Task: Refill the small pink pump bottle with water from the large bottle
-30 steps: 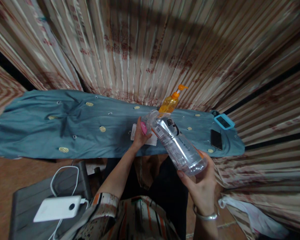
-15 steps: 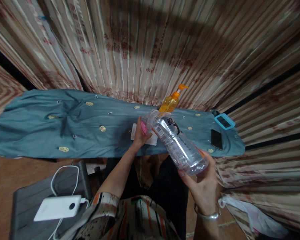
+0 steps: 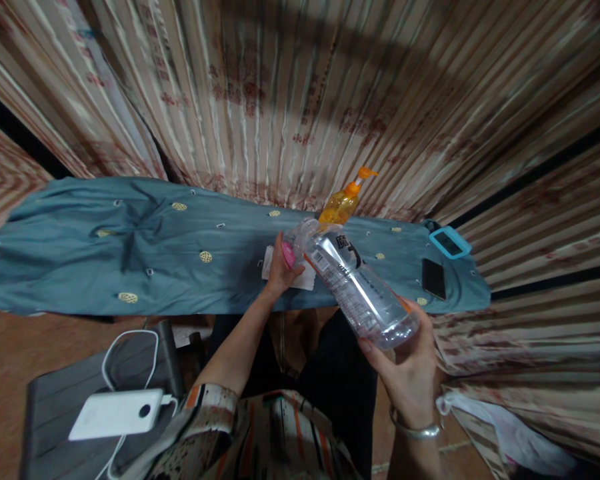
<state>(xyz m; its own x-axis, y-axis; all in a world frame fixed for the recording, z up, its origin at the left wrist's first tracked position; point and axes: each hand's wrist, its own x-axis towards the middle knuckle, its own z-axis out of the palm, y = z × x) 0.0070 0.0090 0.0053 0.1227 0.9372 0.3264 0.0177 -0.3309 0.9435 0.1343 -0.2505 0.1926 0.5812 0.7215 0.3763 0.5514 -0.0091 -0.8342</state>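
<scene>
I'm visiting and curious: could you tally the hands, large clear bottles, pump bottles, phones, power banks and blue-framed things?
Hands: 2, left hand and right hand
Large clear bottle: 1
Pump bottle: 1
Phone, by its look: 1
Power bank: 1
Blue-framed thing: 1
Total: 7

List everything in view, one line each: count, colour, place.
large bottle: one, clear, tilted, base in right hand
container: one, clear and pink, in left hand; shape unclear
paper: at least one, white, beneath left hand
pump bottle: one, orange-yellow, cloth's far edge
phone: one, black, cloth's right end
device: one, blue-rimmed, behind phone
cloth: one, teal, in front of curtain
power bank: one, white, on stool
cable: at least one, white, at power bank
stool: one, grey, lower left
curtain: count unclear, beige-red, all around
bracelet: one, silver, right wrist
hands: two, bare, centre and right
</scene>
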